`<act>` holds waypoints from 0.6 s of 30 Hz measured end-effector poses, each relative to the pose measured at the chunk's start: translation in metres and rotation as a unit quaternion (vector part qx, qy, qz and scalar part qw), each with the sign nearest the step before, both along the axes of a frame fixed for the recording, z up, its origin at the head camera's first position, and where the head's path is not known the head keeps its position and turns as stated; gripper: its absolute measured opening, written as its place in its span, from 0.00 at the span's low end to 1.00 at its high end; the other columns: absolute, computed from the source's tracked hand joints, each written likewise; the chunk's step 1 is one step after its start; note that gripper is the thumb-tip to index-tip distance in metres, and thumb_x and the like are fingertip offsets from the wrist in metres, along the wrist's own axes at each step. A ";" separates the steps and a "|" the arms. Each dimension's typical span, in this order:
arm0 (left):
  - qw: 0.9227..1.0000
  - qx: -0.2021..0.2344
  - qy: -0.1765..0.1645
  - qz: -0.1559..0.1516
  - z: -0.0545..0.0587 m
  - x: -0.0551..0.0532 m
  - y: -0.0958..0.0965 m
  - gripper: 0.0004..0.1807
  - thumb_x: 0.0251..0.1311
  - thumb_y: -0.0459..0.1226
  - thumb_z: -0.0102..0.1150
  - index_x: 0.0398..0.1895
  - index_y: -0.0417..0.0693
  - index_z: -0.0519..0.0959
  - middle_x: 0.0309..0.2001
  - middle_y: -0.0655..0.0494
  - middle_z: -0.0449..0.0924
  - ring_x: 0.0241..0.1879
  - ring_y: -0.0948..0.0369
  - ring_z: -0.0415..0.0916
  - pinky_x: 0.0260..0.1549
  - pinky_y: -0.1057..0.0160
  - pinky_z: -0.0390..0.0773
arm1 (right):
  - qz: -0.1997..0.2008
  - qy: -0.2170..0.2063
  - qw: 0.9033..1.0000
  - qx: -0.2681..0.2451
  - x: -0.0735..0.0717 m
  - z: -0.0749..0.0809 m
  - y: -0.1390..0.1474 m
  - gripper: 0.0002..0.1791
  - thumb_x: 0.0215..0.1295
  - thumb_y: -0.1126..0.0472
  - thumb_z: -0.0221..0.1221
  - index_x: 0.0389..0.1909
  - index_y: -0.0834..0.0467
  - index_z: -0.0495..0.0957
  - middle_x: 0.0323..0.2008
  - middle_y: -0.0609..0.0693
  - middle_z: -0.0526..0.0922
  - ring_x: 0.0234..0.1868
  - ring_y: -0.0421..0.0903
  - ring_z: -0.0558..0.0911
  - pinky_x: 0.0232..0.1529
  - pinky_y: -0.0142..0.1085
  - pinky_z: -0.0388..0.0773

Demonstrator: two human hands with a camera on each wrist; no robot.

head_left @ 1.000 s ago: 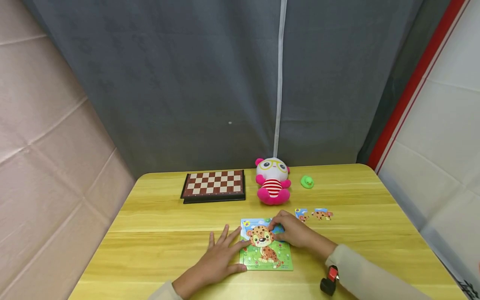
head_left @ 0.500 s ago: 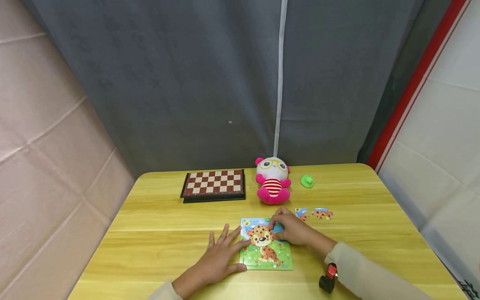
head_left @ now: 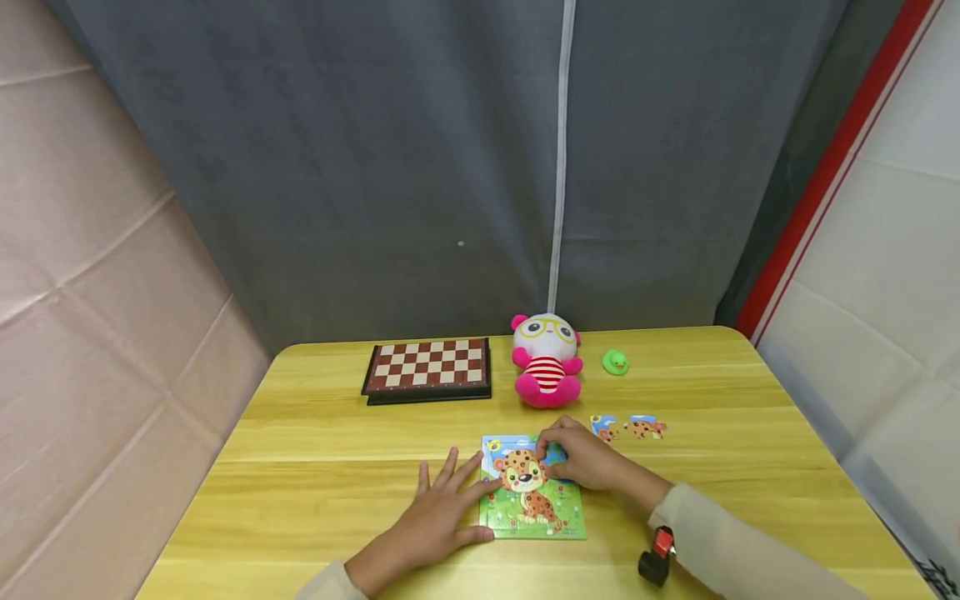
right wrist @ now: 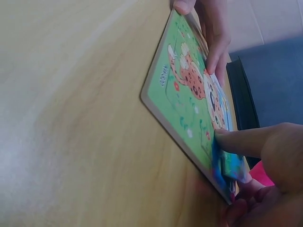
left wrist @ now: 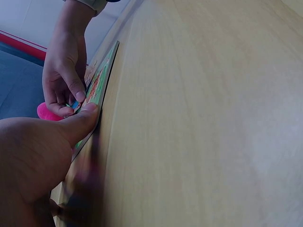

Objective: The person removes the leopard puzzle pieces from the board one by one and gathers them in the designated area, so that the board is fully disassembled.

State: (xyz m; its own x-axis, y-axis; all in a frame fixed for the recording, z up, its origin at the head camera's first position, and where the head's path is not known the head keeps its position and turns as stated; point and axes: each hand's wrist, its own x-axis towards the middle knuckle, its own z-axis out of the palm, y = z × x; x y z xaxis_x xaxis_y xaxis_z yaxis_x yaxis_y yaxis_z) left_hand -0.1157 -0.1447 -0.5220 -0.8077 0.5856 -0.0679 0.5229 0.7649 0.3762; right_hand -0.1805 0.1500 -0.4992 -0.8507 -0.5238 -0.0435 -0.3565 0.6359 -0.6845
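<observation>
A square jigsaw puzzle board (head_left: 566, 518) with a cartoon leopard on green grass lies flat near the table's front. My left hand (head_left: 438, 518), fingers spread, rests on the board's left edge with the thumb at the lower corner. At the upper right of the board, my right hand (head_left: 588, 458) pinches a puzzle piece (right wrist: 232, 164) between thumb and fingers. One side of this blue and green piece sits a little raised in the right wrist view, over a dark blue part of the board. Two loose puzzle pieces (head_left: 643, 428) lie behind the right hand.
Behind the board sits a pink and white plush panda (head_left: 547, 362). A checkered chessboard box (head_left: 427, 371) stands to its left, a small green rubber duck (head_left: 615, 362) to its right. A grey curtain (head_left: 405, 183) hangs beyond the wooden table (head_left: 315, 467).
Hardly anything differs. My right hand stays at the board's upper right with the puzzle piece, and my left hand has kept its place on the edge.
</observation>
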 end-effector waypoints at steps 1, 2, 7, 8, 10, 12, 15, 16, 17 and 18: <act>1.000 0.000 0.000 0.000 0.000 0.000 0.000 0.38 0.63 0.68 0.53 0.77 0.78 0.63 0.84 0.53 0.45 0.80 0.35 0.37 0.64 0.16 0.39 | 0.000 0.003 1.000 -0.002 0.001 0.000 0.000 0.10 0.61 0.61 0.73 0.35 0.47 0.80 0.42 0.48 0.73 0.47 0.47 0.73 0.49 0.45 0.72; 1.000 0.000 0.000 0.000 0.000 0.000 0.000 0.38 0.63 0.68 0.53 0.77 0.78 0.63 0.84 0.53 0.45 0.80 0.35 0.37 0.64 0.16 0.39 | -0.002 0.006 1.000 -0.002 0.001 0.000 0.000 0.11 0.61 0.61 0.73 0.36 0.47 0.80 0.42 0.48 0.73 0.47 0.48 0.74 0.49 0.45 0.73; 1.000 -0.003 0.004 0.000 0.000 0.000 0.000 0.38 0.63 0.67 0.53 0.77 0.78 0.63 0.84 0.53 0.46 0.80 0.35 0.38 0.64 0.16 0.40 | -0.027 0.014 1.000 -0.007 0.003 -0.002 0.000 0.18 0.59 0.61 0.75 0.46 0.48 0.78 0.45 0.49 0.75 0.51 0.50 0.77 0.54 0.50 0.77; 1.000 -0.002 0.005 0.000 0.000 0.000 0.000 0.38 0.63 0.67 0.53 0.77 0.78 0.63 0.84 0.53 0.46 0.80 0.35 0.38 0.64 0.16 0.40 | -0.034 0.014 0.999 -0.009 0.003 -0.002 0.000 0.21 0.58 0.61 0.75 0.48 0.48 0.77 0.46 0.48 0.76 0.53 0.50 0.77 0.55 0.51 0.77; 1.000 -0.001 0.005 -0.001 0.000 0.000 0.000 0.38 0.64 0.67 0.53 0.77 0.77 0.63 0.84 0.53 0.46 0.80 0.35 0.38 0.64 0.16 0.40 | -0.048 0.014 0.999 -0.015 0.004 -0.003 -0.001 0.23 0.58 0.61 0.75 0.52 0.49 0.76 0.48 0.47 0.76 0.54 0.50 0.77 0.57 0.52 0.77; 1.000 -0.001 0.005 -0.001 0.000 0.000 0.000 0.38 0.64 0.68 0.53 0.77 0.77 0.63 0.84 0.53 0.46 0.80 0.35 0.38 0.64 0.16 0.40 | -0.056 0.017 0.998 -0.020 0.004 -0.004 0.000 0.23 0.58 0.61 0.75 0.52 0.51 0.77 0.48 0.46 0.76 0.53 0.48 0.77 0.56 0.51 0.77; 1.000 -0.003 0.006 -0.003 -0.001 0.000 -0.001 0.38 0.64 0.68 0.52 0.77 0.77 0.63 0.84 0.53 0.45 0.80 0.34 0.38 0.64 0.16 0.40 | -0.060 0.023 0.997 -0.030 0.006 -0.004 0.000 0.21 0.59 0.62 0.74 0.51 0.51 0.78 0.47 0.44 0.76 0.52 0.46 0.77 0.56 0.50 0.77; 1.000 -0.003 0.006 -0.003 -0.001 0.000 0.000 0.38 0.64 0.68 0.52 0.77 0.77 0.63 0.84 0.53 0.45 0.80 0.34 0.38 0.64 0.16 0.40 | -0.061 0.024 0.997 -0.032 0.007 -0.004 0.000 0.21 0.59 0.62 0.74 0.51 0.51 0.79 0.46 0.44 0.76 0.52 0.46 0.77 0.56 0.49 0.77; 1.000 -0.004 0.006 -0.002 0.000 0.000 0.000 0.38 0.64 0.68 0.52 0.77 0.77 0.63 0.84 0.53 0.45 0.80 0.34 0.38 0.64 0.16 0.40 | -0.062 0.025 0.997 -0.034 0.007 -0.004 0.000 0.20 0.60 0.62 0.74 0.51 0.51 0.79 0.46 0.44 0.76 0.52 0.46 0.77 0.56 0.49 0.77; 1.000 -0.004 0.006 -0.002 0.000 0.000 0.000 0.38 0.64 0.68 0.52 0.77 0.77 0.63 0.84 0.53 0.45 0.80 0.34 0.38 0.64 0.16 0.40 | -0.063 0.025 0.997 -0.036 0.008 -0.004 0.000 0.20 0.60 0.62 0.73 0.51 0.50 0.79 0.47 0.43 0.77 0.51 0.45 0.77 0.55 0.48 0.77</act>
State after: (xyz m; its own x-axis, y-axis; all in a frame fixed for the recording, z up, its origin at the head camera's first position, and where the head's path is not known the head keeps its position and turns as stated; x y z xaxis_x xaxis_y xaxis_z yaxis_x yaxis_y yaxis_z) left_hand -0.1153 -0.1449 -0.5222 -0.8058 0.5889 -0.0628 0.5309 0.7652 0.3642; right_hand -0.1726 0.1503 -0.5029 -0.9103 -0.4126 0.0339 -0.3111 0.6278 -0.7136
